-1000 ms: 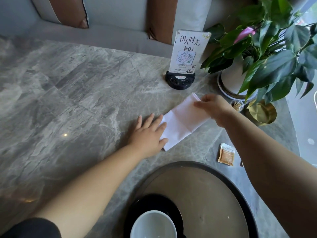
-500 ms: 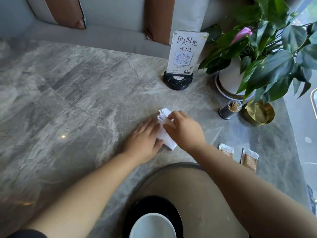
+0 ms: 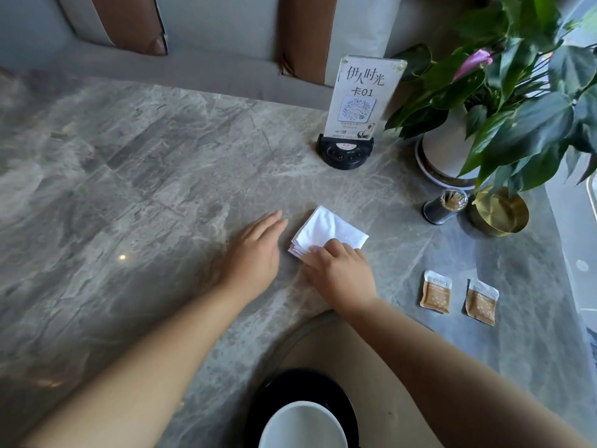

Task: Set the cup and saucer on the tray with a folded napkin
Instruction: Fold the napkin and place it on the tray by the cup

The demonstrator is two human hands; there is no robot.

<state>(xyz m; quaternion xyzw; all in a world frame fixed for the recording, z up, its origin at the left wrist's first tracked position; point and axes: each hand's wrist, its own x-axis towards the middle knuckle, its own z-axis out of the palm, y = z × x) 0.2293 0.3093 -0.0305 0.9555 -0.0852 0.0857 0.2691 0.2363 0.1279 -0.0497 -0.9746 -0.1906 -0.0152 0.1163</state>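
A white napkin [image 3: 328, 231] lies folded into a small square on the grey marble table. My right hand [image 3: 339, 273] presses flat on its near corner, fingers together. Just left of the napkin, my left hand [image 3: 255, 250] rests flat on the table with fingers apart, not touching it. A white cup [image 3: 302, 426] sits on a black saucer [image 3: 274, 389] at the bottom edge, on a round brown tray [image 3: 310, 344] with a dark rim. My right forearm hides much of the tray.
Two brown sachets [image 3: 436, 291] [image 3: 481, 301] lie right of the tray. A table sign [image 3: 355, 111] on a black base stands behind the napkin. A potted plant [image 3: 504, 92], a toothpick holder [image 3: 444, 206] and a gold dish [image 3: 499, 215] fill the far right corner.
The napkin went from a long strip to a small folded square. My right hand brought the far end over and now presses on it. My left hand slid off to the left.
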